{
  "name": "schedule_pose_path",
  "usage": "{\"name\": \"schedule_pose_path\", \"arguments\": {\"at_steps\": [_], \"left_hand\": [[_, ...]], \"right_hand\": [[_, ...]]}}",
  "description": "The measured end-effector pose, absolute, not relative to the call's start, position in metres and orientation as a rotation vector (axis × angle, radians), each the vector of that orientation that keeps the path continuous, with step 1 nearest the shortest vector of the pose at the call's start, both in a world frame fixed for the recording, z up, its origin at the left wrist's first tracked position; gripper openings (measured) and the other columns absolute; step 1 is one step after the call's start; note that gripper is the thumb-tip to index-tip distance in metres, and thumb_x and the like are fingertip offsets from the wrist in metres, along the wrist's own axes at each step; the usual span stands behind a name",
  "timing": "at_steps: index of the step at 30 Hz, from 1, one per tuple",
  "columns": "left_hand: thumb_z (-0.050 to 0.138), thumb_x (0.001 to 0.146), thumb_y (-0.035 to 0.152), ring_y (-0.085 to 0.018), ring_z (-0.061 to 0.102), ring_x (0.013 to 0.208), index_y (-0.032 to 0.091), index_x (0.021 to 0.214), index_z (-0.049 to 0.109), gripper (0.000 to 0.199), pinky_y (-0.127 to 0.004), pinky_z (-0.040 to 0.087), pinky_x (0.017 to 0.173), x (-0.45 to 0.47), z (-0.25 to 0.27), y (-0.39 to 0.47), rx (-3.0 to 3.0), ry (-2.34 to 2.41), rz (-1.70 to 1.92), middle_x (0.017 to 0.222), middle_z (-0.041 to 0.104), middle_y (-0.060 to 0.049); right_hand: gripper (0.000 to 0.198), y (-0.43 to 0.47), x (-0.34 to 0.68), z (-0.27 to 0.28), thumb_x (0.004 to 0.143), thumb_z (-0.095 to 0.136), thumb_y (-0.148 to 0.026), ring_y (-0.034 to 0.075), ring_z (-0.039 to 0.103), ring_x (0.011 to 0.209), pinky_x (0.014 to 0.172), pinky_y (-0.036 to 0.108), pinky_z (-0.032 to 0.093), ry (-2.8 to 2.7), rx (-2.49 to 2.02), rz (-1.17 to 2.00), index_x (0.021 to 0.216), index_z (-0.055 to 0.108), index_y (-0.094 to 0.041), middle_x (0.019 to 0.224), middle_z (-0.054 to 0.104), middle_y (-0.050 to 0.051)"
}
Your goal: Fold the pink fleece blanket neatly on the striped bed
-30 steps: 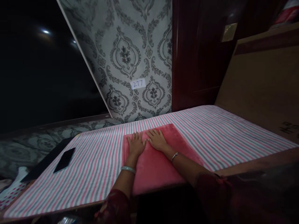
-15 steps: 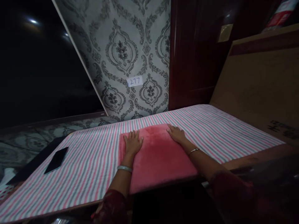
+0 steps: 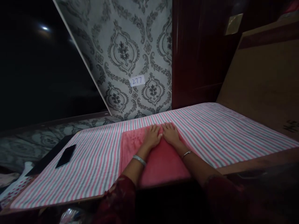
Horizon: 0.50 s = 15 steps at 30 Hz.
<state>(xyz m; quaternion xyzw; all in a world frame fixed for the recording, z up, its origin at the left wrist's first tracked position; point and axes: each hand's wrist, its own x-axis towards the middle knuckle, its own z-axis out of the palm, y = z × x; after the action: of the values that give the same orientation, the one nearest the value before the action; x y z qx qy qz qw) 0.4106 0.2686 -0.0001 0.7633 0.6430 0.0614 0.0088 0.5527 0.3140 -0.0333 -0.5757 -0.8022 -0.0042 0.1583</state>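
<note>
A plush, reddish-pink folded cloth (image 3: 164, 166) lies flat on the striped table cover (image 3: 98, 155), close to the front edge. Both palms rest on its far half, side by side. My left hand (image 3: 153, 136) lies flat with its fingers stretched forward, a pale bangle on the wrist. Just right of it, my right hand (image 3: 171, 133) is also flat, fingers pointing away from me, with a thin bracelet. The two thumbs come near each other at the middle of the cloth. Finger marks show in the pile left of my left hand.
A dark phone (image 3: 66, 156) lies on the cover at the left. Behind stand a large black screen (image 3: 46, 71) and a patterned wall with a paper label (image 3: 137, 81) reading 277. A cardboard box (image 3: 263, 77) borders the table's right side.
My left hand has slid right and my right hand left across the cloth, from its two sides to its middle. The view has shifted slightly.
</note>
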Motion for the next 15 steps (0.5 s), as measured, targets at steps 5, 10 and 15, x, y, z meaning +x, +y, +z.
{"name": "schedule_pose_path", "arguments": {"at_steps": [5,10,15], "left_hand": [[0.026,0.104,0.05,-0.027,0.019,0.156,0.026,0.158,0.035,0.06,-0.06,0.01,0.125,0.415,-0.016,0.279,2.442,1.914,0.136,0.168,0.027,-0.005],[0.045,0.098,0.05,-0.03,0.02,0.155,0.026,0.154,0.042,0.061,-0.057,0.004,0.125,0.334,-0.009,0.265,2.05,2.23,0.296,0.165,0.032,-0.008],[0.045,0.099,0.042,-0.033,0.032,0.151,0.019,0.154,0.042,0.06,-0.053,0.024,0.122,0.253,0.0,0.221,1.697,2.344,0.459,0.162,0.037,-0.013]], "right_hand": [[0.055,0.312,0.558,-0.047,0.101,0.032,-0.025,0.031,0.03,0.148,0.116,0.055,0.028,-2.29,-1.617,-0.064,0.155,0.042,-0.022,0.162,0.037,0.008],[0.054,0.313,0.56,-0.046,0.101,0.033,-0.027,0.031,0.03,0.148,0.117,0.053,0.026,-2.265,-1.611,-0.041,0.154,0.045,-0.023,0.161,0.04,0.008],[0.054,0.311,0.559,-0.046,0.1,0.033,-0.027,0.031,0.03,0.147,0.117,0.054,0.025,-2.252,-1.607,0.001,0.153,0.045,-0.021,0.161,0.04,0.009]]}}
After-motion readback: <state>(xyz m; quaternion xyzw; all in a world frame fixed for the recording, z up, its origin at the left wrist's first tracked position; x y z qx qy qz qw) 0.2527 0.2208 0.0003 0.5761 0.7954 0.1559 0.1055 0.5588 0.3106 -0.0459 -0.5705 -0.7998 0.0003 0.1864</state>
